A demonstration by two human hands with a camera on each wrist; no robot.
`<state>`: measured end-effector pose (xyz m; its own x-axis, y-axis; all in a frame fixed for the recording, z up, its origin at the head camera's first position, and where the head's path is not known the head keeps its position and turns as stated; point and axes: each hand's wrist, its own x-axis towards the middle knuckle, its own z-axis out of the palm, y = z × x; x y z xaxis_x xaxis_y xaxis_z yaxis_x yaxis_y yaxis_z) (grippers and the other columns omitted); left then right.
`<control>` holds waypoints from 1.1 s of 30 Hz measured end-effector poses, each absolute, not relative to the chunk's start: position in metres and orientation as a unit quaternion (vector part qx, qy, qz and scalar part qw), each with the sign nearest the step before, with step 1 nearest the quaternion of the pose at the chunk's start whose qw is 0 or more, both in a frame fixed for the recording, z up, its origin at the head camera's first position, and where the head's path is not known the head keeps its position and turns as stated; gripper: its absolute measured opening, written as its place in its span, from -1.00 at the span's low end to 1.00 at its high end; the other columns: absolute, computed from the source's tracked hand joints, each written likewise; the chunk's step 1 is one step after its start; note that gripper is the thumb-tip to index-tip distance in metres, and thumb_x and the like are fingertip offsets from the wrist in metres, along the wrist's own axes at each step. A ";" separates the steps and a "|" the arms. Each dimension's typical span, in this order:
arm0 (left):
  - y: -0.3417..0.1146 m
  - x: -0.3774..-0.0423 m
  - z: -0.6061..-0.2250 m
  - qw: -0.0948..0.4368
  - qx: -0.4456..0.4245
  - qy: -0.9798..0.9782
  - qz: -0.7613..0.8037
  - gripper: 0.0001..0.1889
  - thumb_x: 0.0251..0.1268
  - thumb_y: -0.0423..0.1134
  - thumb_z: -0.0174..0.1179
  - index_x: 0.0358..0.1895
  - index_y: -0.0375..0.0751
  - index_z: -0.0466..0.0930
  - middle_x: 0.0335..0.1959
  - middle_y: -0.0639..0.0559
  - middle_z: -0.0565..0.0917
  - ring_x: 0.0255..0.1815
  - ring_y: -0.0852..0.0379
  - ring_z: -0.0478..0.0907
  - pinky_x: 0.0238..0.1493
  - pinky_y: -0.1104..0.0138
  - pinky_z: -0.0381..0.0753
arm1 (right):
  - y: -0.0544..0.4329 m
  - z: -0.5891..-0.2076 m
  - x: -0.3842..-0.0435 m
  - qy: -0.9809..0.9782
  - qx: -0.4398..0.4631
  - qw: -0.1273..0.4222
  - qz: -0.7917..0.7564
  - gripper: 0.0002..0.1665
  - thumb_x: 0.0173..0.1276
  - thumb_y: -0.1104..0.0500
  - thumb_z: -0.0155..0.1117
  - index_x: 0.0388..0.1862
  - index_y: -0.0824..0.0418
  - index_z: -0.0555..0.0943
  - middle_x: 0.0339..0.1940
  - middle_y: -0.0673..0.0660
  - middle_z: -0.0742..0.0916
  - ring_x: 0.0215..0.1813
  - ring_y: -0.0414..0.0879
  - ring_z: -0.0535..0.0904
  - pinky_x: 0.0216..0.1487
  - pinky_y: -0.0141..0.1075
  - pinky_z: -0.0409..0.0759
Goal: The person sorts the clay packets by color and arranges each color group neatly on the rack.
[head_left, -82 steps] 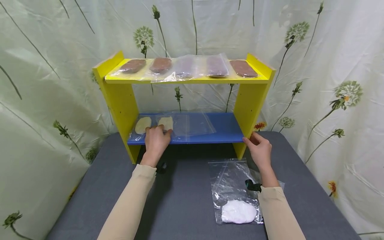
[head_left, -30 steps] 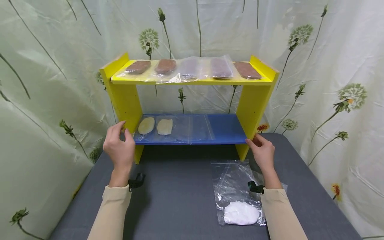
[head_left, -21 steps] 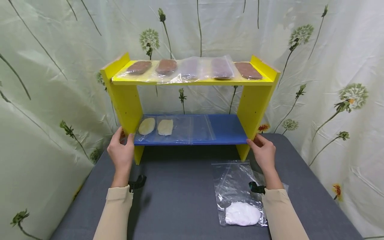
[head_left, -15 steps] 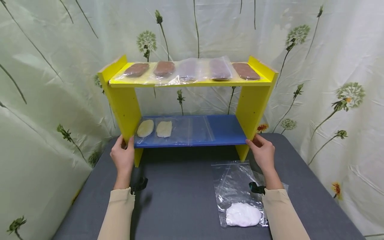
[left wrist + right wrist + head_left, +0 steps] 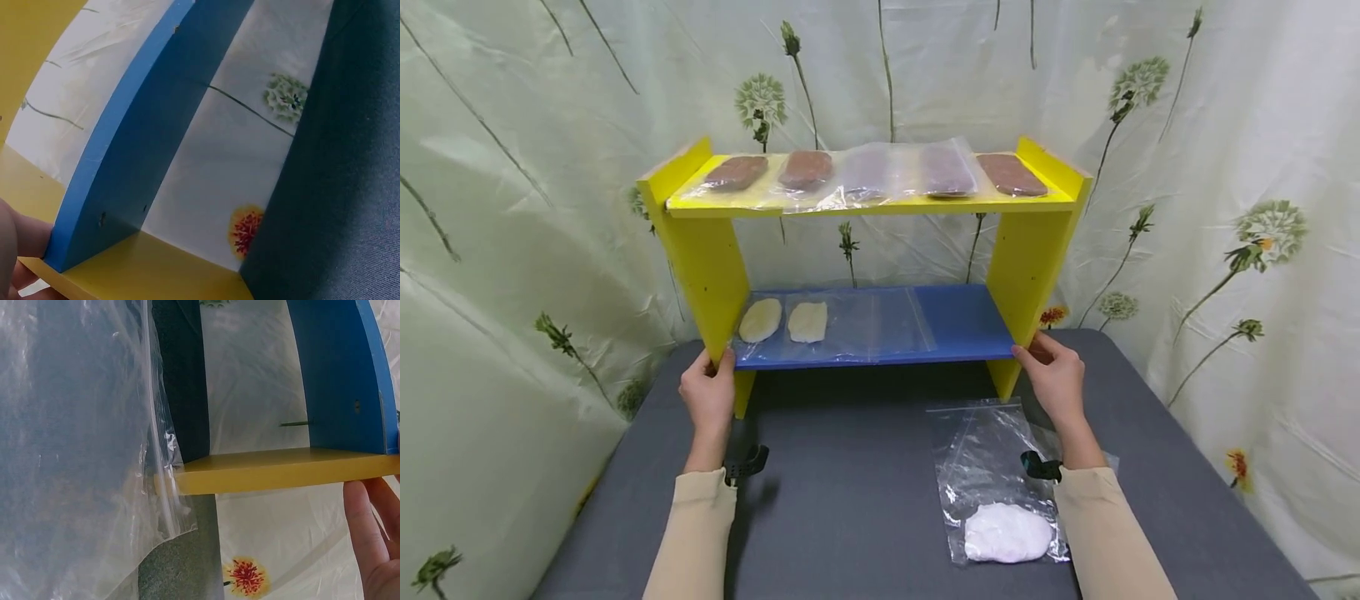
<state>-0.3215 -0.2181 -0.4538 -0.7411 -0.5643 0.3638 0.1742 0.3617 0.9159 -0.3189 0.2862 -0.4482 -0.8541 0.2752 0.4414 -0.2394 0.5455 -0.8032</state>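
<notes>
A yellow shelf unit (image 5: 1028,267) with a blue lower shelf (image 5: 962,321) stands on the dark grey table. My left hand (image 5: 709,398) grips its left side panel at the end of the blue shelf, thumb on the front edge and fingers behind the panel. On the opposite side my right hand (image 5: 1056,377) holds the right panel the same way. In the left wrist view, the thumb (image 5: 31,236) lies at the blue shelf's end. Two pale flat pieces, one oval (image 5: 760,320) and one squarish (image 5: 808,322), lie in clear zip bags on the blue shelf's left part.
Several bagged reddish-brown slabs (image 5: 807,170) lie in a row along the yellow top shelf. A clear zip bag (image 5: 973,446) with a white lump (image 5: 1007,533) lies on the table (image 5: 850,500) near my right forearm. A flowered curtain (image 5: 1210,167) hangs behind.
My left hand has left the squarish piece's bag on the blue shelf, moved left and taken hold of the left side panel. My right hand keeps its grip on the right panel.
</notes>
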 end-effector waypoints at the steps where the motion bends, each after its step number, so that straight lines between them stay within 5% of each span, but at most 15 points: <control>1: -0.217 -0.322 -0.453 0.334 0.128 -0.754 -0.551 -0.65 0.47 -0.03 0.21 0.07 -0.22 0.71 -0.16 -0.16 0.71 -0.28 0.06 0.51 -0.26 0.43 0.50 | 0.287 -0.448 -0.318 -0.835 -0.013 0.272 0.478 -0.47 0.35 -0.09 0.41 0.26 0.02 0.67 -0.05 0.09 0.79 -0.13 -0.27 0.66 -0.18 -0.53 0.59; 13: -0.218 -0.318 -0.448 0.322 0.132 -0.775 -0.528 -0.73 0.44 -0.14 0.21 -0.03 -0.26 0.74 -0.19 -0.20 0.74 -0.33 0.08 0.53 -0.38 0.44 0.45 | 0.284 -0.447 -0.314 -0.845 -0.032 0.262 0.465 -0.45 0.38 -0.09 0.38 0.29 0.08 0.65 0.00 0.12 0.78 -0.09 -0.04 0.70 -0.26 -0.55 0.58; 23: -0.219 -0.322 -0.436 0.349 0.132 -0.784 -0.495 -0.72 0.39 -0.18 0.24 0.05 -0.21 0.74 -0.09 -0.14 0.77 -0.17 -0.04 0.66 -0.28 0.45 0.47 | 0.302 -0.423 -0.297 -0.921 0.041 0.177 0.345 -0.43 0.48 -0.03 0.28 0.38 0.16 0.55 0.02 0.23 0.76 -0.04 0.16 0.72 -0.13 0.09 0.67; 33: -0.217 -0.317 -0.434 0.381 0.123 -0.776 -0.487 -0.73 0.38 -0.25 0.23 0.05 -0.24 0.73 -0.07 -0.22 0.75 -0.09 -0.14 0.71 -0.02 -0.02 0.64 | 0.309 -0.419 -0.254 -0.955 0.137 0.105 0.241 -0.52 0.42 0.08 0.35 0.27 0.20 0.64 -0.03 0.22 0.78 -0.15 0.07 0.73 -0.33 -0.10 0.64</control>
<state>-0.3169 -0.2175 -0.4335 -0.6790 -0.5621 0.4721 0.1805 0.4955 0.8496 -0.2535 0.3089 -0.4194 -0.9404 -0.2116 0.2661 -0.3126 0.8461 -0.4318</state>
